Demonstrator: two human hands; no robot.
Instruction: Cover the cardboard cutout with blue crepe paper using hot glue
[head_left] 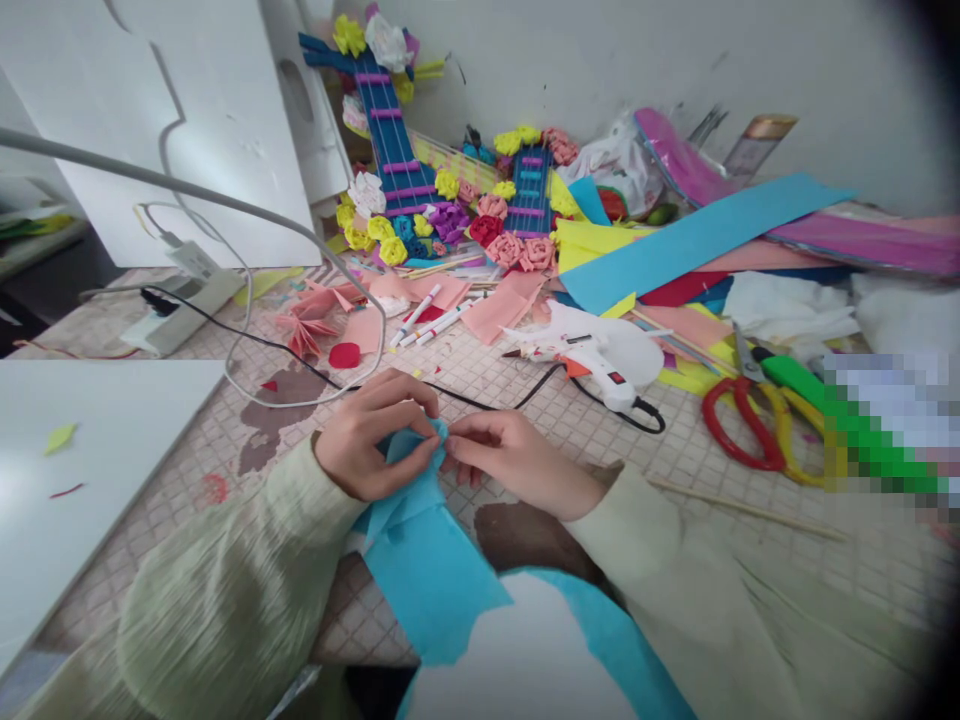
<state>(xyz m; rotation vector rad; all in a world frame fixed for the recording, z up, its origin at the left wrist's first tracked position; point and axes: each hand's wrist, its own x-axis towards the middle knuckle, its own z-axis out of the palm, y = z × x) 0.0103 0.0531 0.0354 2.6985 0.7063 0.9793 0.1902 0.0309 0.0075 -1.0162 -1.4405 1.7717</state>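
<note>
My left hand (pixel 373 437) and right hand (pixel 504 459) pinch the blue felt strip (pixel 424 545) with closed fingers (pixel 420 463), near the glue gun (pixel 592 355) on the tabletop (pixel 487 375).

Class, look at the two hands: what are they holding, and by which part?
Both the left hand and right hand pinch the blue paper strip at its upper end.

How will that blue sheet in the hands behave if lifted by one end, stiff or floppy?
Probably floppy: the blue sheet sags and folds below the left hand and right hand, which pinch its top end. Likely light and thin, since fingertip pinches hold it. It looks soft, felt-like, so probably not slippery.
</note>
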